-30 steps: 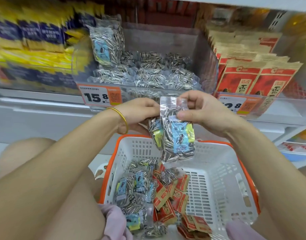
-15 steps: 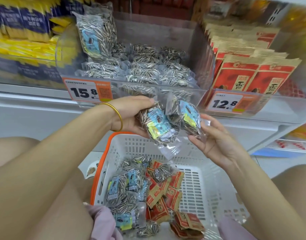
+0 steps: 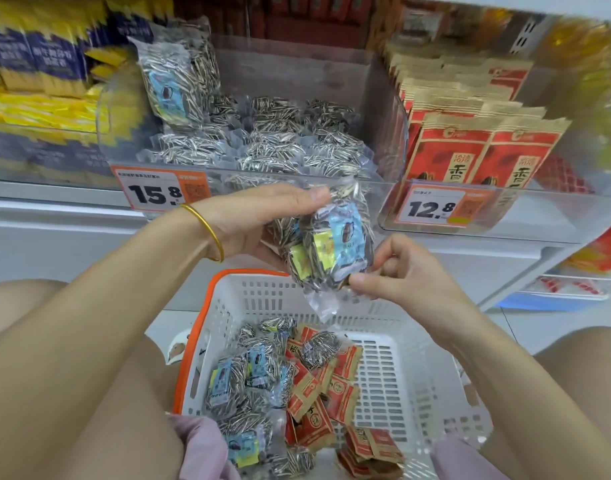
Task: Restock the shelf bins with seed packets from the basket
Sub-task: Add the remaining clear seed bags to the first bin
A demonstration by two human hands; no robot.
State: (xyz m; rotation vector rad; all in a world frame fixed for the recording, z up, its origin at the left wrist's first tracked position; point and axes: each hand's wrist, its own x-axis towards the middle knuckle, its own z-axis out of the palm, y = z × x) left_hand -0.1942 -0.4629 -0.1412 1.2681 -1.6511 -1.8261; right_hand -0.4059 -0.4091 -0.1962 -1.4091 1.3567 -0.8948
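Note:
My left hand (image 3: pixel 259 221) grips a small stack of clear sunflower seed packets (image 3: pixel 328 251) with blue and yellow labels, held above the basket and just in front of the shelf edge. My right hand (image 3: pixel 397 271) pinches the lower right corner of that stack with thumb and fingers. The white basket with an orange rim (image 3: pixel 394 368) sits below, between my knees. In its left part lie more clear seed packets (image 3: pixel 248 375) and red paper packets (image 3: pixel 317 393). The clear shelf bin (image 3: pixel 297 77) straight ahead holds matching seed packets (image 3: pixel 262 147), one standing upright at its left.
To the right, another bin (image 3: pixel 525 216) holds upright red packets (image 3: pixel 470 147), price tag 12.8. The seed bin's tag (image 3: pixel 155 192) reads 15.8. Yellow and blue bags (image 3: pixel 44 84) fill the shelf's left. A lower shelf runs right (image 3: pixel 567 292).
My left hand has turned the packets more upright and drawn them together. My right hand, open under them half a second ago, now pinches the stack's lower corner.

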